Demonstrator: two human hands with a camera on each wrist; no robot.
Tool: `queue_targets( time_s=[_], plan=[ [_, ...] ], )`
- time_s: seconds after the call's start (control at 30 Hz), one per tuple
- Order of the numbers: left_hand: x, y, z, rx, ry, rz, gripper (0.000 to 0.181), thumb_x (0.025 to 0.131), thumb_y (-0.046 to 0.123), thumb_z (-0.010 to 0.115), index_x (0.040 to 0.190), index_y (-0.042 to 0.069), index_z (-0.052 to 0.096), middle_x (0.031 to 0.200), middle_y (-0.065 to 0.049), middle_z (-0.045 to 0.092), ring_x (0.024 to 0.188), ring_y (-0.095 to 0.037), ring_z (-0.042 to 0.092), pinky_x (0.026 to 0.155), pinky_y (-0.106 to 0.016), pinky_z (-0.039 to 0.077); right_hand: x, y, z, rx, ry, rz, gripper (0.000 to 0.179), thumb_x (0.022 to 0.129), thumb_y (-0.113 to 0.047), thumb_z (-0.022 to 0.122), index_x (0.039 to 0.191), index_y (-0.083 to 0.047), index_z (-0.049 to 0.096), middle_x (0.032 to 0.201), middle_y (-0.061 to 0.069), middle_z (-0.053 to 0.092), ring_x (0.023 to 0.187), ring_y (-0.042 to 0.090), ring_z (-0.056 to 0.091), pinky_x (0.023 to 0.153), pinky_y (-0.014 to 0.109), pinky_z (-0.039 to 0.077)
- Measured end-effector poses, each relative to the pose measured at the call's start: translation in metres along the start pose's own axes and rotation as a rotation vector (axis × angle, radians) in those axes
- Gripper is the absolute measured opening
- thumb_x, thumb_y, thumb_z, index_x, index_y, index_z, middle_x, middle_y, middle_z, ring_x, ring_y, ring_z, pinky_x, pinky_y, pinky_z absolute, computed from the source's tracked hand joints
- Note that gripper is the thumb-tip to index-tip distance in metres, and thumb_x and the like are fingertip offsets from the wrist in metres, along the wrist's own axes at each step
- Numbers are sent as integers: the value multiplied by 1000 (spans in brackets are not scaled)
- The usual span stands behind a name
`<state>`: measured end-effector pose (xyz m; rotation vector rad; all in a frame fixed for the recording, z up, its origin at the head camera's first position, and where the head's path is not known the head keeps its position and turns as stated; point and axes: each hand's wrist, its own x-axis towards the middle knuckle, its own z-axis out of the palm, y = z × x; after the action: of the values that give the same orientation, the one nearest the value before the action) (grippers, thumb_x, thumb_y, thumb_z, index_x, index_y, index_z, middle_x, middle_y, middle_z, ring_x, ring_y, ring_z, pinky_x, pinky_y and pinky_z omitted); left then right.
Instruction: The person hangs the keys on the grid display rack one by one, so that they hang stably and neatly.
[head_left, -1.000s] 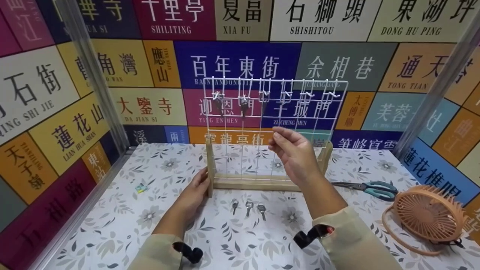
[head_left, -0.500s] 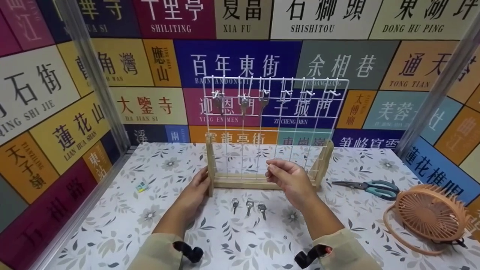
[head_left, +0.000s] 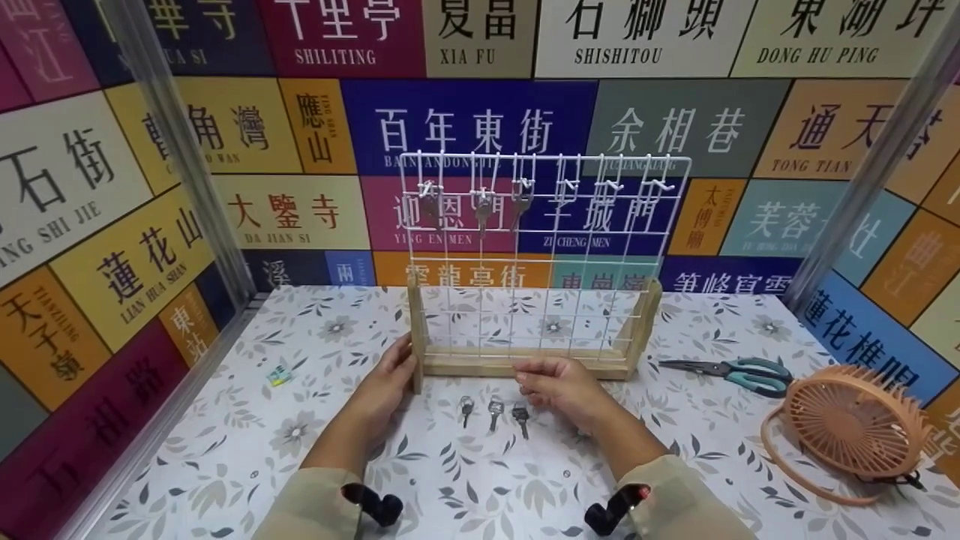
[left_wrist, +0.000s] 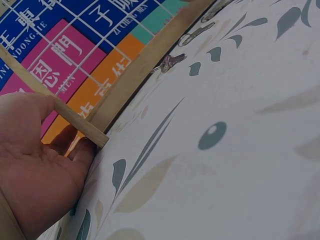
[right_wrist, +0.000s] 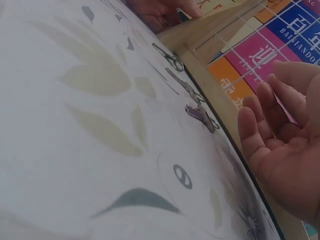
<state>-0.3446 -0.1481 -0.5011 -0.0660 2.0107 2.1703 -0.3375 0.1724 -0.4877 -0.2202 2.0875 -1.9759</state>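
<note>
Your left hand grips the left upright of the wire rack | your right hand, fingers bent, gap narrow, hovers beside three loose keys on the tabletop | three hung keys dangle above

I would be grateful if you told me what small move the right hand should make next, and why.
Probably the right hand should pinch the nearest loose key: it holds nothing visible, and three hooks on the rack bear no keys.
</note>
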Motion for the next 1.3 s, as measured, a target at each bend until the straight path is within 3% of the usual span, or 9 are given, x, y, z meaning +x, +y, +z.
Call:
queue_targets(
  time_s=[0.1,0.37,0.53,1.0,1.3],
  plan=[
    [0,0,0,-12,-4,7,49,114,34,51,161,45,41,176,5,31,164,-25,31,137,-44,24,2,7,-4,-96,0,-11,44,95,-15,81,132,6,70,98,-2,76,79,12,69,72,24,59],
    [-1,2,1,1,9,-18,51,114,35,51,161,48,40,177,6,31,165,-25,30,137,-46,24,0,13,-4,-325,-60,-76,40,92,-7,81,129,4,71,117,18,75,95,12,68,79,20,59],
    [-1,2,1,4,22,-20,49,114,36,52,159,50,42,176,7,33,164,-24,32,136,-45,25,-2,12,-1,-432,-79,-93,40,87,-8,86,125,0,74,110,17,74,95,13,65,78,17,55],
    [-4,3,1,-7,-8,-5,49,115,35,50,161,48,40,175,6,33,164,-25,32,136,-44,25,-3,10,2,-544,-39,-64,33,84,-8,89,116,-11,80,101,7,73,90,15,64,77,23,55],
    [-1,2,0,16,25,-34,48,113,38,52,158,52,42,175,8,34,164,-23,31,136,-45,25,-2,9,4,-567,-35,-65,33,82,-4,88,114,-11,81,98,7,73,87,15,63,74,23,53]
  ],
)
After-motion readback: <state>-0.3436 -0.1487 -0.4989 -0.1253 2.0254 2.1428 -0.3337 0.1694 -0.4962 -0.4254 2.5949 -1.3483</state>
